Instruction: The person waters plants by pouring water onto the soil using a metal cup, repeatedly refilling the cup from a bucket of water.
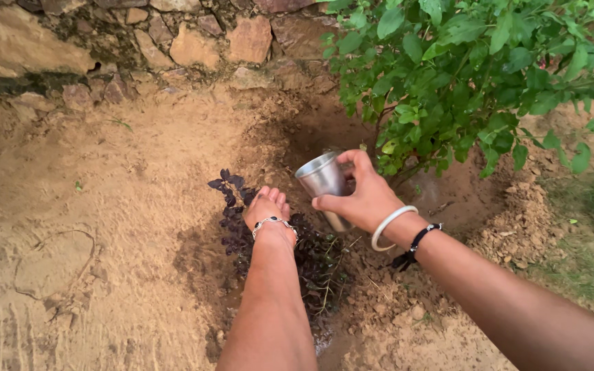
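Right hand (360, 200): fingers wrapped around a steel tumbler (324, 184), firmly closed on it.
Steel tumbler: tilted, open mouth toward upper left, long axis slanting down to the right; held above the damp soil (352, 275), just right of the left hand.
Left hand (267, 206): flat, fingers together, pressed down among the dark-leaved plant (232, 199); holds nothing.
Dark-leaved plant: low, purple-black, in the wet patch below the stone wall (194, 41).
Green bush (469, 75): upper right, behind the tumbler.
Nearer hand: the left touches the plant; the tumbler lies directly to its right.
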